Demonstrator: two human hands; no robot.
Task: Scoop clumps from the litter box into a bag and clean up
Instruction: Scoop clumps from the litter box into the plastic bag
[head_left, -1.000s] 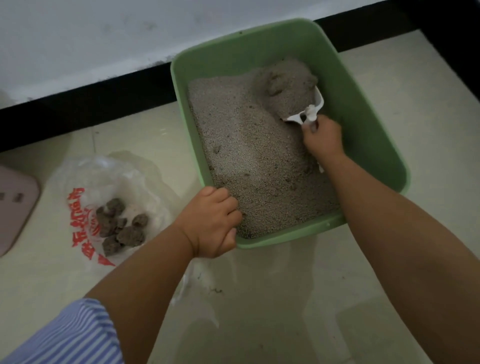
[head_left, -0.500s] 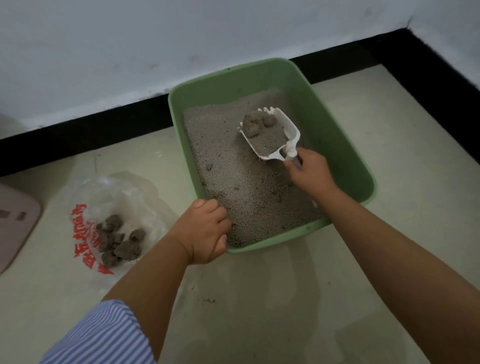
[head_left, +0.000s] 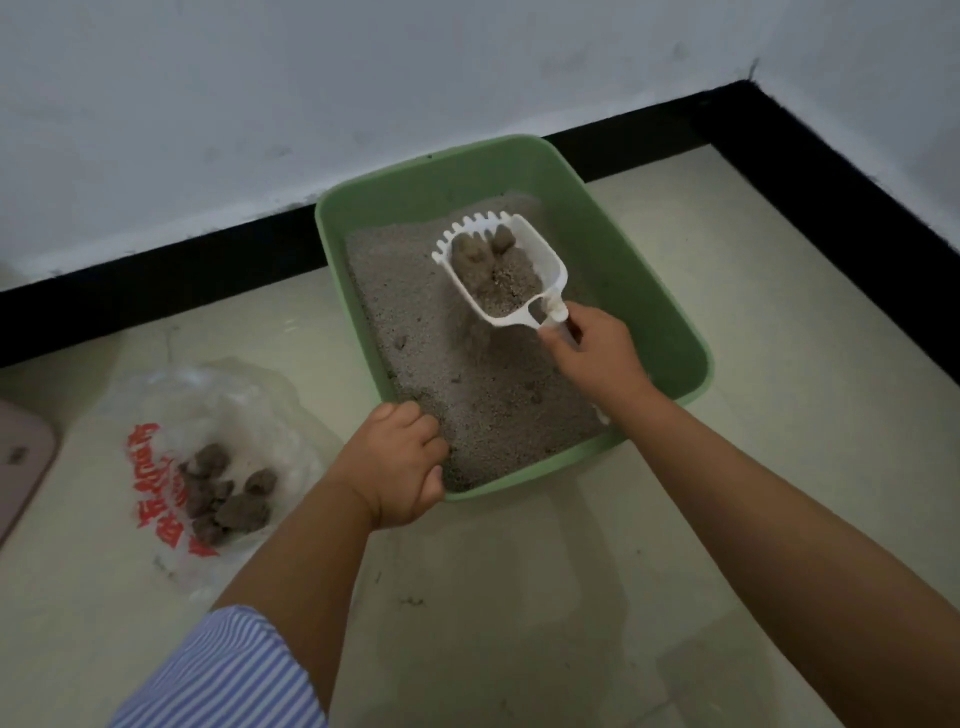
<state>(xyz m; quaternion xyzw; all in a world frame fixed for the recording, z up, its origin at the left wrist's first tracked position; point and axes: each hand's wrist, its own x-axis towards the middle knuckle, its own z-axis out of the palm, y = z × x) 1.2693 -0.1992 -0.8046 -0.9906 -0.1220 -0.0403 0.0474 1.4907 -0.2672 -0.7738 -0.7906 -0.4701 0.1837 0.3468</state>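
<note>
The scoop (head_left: 501, 273) has risen clear of the litter, its handle clenched in the right hand (head_left: 597, 356), clumps (head_left: 480, 249) aboard. The left hand (head_left: 400, 465) grips the litter box (head_left: 649, 312) rim. Sifting should finish above the box before crossing level to the bag (head_left: 208, 467).

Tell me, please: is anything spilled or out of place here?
Little stands out. A few dark specks lie on the floor in front of the green litter box; whether they are litter, I cannot tell. The clumps sit inside the plastic bag, and the scoop is held over the box.
</note>
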